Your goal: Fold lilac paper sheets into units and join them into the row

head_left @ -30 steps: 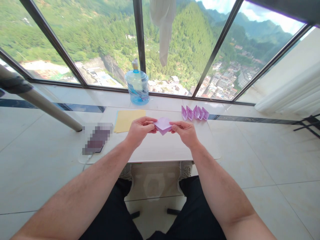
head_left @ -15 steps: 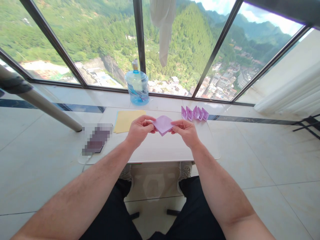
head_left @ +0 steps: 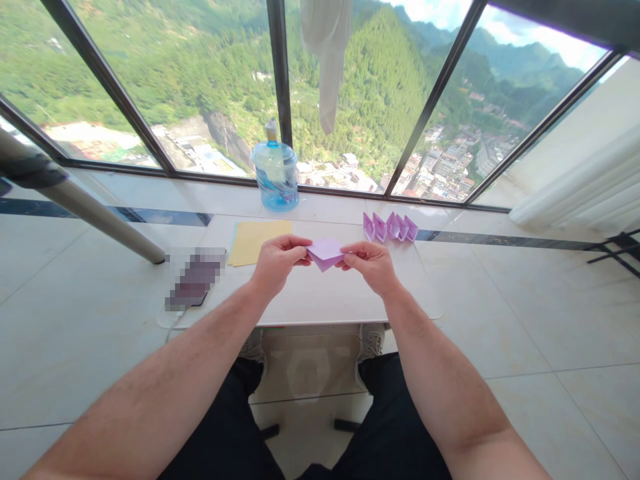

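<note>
A small folded piece of purple paper [head_left: 325, 253] hangs just above the low white table [head_left: 320, 300]. My left hand [head_left: 277, 261] pinches its left corner and my right hand [head_left: 369, 263] pinches its right corner, both with fingers closed. At the table's back right stands a row of several folded purple paper pieces [head_left: 390, 227]. A stack of yellow paper sheets [head_left: 253, 241] lies flat behind my left hand.
A blurred dark object [head_left: 195, 279] lies at the table's left end. A blue water jug [head_left: 275, 172] stands on the window ledge behind the table. A slanted grey pole [head_left: 90, 203] crosses the left. My knees in dark trousers sit under the near table edge.
The purple paper has tilted flatter and looks narrower between my fingers than half a second ago. Both hands have stayed in place.
</note>
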A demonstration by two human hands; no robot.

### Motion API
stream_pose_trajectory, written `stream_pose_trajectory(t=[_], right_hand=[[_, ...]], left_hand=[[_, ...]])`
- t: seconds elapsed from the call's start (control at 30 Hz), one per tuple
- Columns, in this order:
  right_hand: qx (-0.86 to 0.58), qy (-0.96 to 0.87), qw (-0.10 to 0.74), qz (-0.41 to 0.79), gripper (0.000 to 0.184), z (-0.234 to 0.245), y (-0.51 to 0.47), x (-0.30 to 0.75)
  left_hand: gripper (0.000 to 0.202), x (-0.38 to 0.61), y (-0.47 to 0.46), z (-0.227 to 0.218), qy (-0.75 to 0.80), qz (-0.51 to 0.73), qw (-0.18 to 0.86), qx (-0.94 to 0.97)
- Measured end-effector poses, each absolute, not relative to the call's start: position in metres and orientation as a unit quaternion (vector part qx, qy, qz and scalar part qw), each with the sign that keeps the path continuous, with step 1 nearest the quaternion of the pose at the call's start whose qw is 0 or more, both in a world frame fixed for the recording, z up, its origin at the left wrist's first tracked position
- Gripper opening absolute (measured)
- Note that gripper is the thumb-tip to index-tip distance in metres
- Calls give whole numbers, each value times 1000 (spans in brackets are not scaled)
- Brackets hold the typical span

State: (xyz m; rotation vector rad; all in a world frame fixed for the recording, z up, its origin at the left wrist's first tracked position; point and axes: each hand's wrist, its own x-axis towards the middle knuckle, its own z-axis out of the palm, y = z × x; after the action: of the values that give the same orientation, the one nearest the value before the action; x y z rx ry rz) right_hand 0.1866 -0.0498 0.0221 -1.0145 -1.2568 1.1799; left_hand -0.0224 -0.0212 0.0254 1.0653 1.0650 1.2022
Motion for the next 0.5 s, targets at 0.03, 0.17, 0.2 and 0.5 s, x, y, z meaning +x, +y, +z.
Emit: stream_pose_trajectory(t=[0.03, 0.17, 0.2, 0.5], right_hand=[[-424, -530, 538, 500, 25, 22, -50, 186], [-430, -528, 536, 499, 22, 20, -49, 186], [-432, -525, 538, 498, 20, 20, -49, 186], [-437, -501, 553, 502, 14, 18, -48, 189]], left_hand=[[20, -22, -21, 26, 450, 511, 576, 452], [26, -21, -24, 29, 429, 506, 585, 466], [27, -21, -24, 30, 426, 509, 580, 473], [15, -23, -23, 28, 409, 530, 555, 494]])
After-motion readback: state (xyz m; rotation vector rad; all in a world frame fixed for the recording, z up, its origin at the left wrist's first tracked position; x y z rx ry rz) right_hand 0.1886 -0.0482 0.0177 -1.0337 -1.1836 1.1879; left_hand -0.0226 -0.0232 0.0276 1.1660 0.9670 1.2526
